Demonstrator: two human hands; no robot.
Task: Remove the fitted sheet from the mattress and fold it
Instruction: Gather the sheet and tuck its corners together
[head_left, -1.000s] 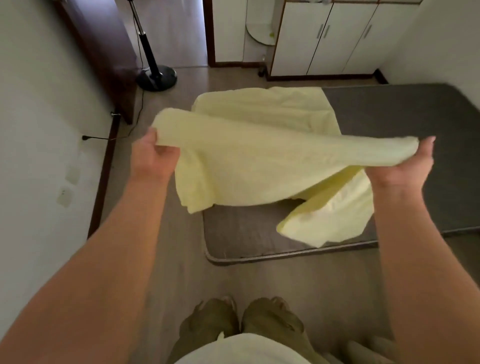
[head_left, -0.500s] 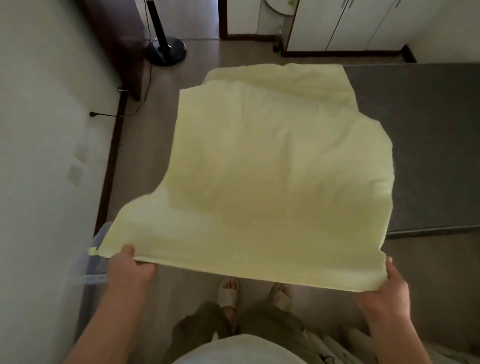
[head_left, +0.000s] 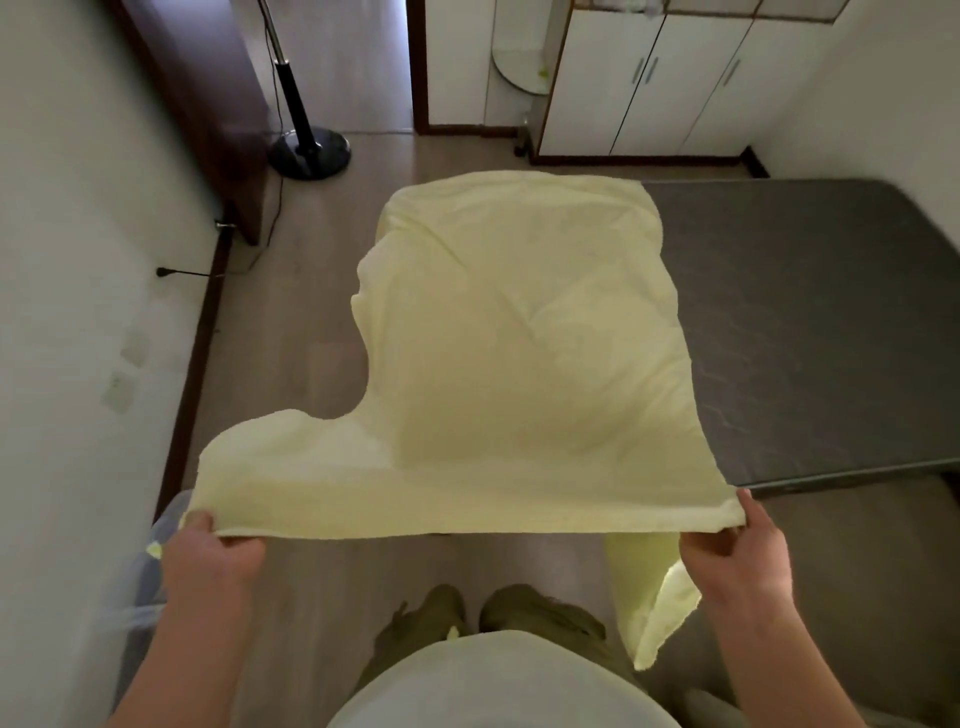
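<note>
Left hand (head_left: 208, 558) and right hand (head_left: 740, 551) held apart, each pinching a near corner of the pale yellow fitted sheet (head_left: 519, 338); its far end drapes on the bare grey mattress (head_left: 810, 322). Fan stand (head_left: 306, 140) beyond.

At the upper left of the frame my black floor-lamp stand with its round base (head_left: 309, 150) sits on the grey wood-look floor (head_left: 291, 332). White cupboards with metal handles (head_left: 644, 78) fill the upper right, and a black plug (head_left: 165, 271) sits in the left wall.

The fitted sheet (head_left: 519, 338) is plain pale yellow, the bare mattress (head_left: 810, 322) at three o'clock dark grey with a faint quilted pattern, the floor (head_left: 311, 291) grey-brown wood grain, the cabinet (head_left: 649, 78) at one o'clock white, and the fan base (head_left: 310, 153) at eleven o'clock black.
</note>
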